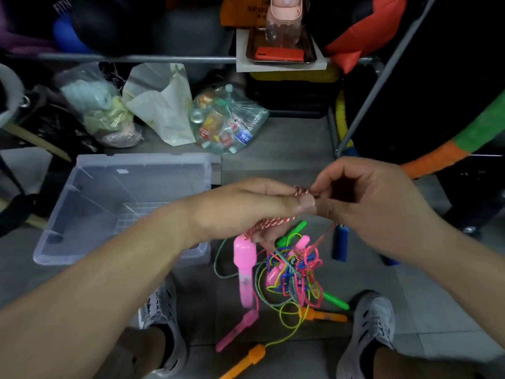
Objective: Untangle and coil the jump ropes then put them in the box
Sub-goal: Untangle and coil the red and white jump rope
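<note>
The left hand (246,207) grips loops of red-and-white braided rope (270,222); the right hand (369,198) pinches its top strand. Its pink handle (245,254) dangles beside a multicoloured tangle (296,272).

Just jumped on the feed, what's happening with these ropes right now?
A person is working on one red-and-white braided jump rope. The left hand grips loops of it, its pink plastic handle hanging below, while the right hand pinches the rope beside the left thumb. The other ropes lie in a colourful tangle on the grey floor between the shoes. No rope shows in the clear plastic box at left.
</note>
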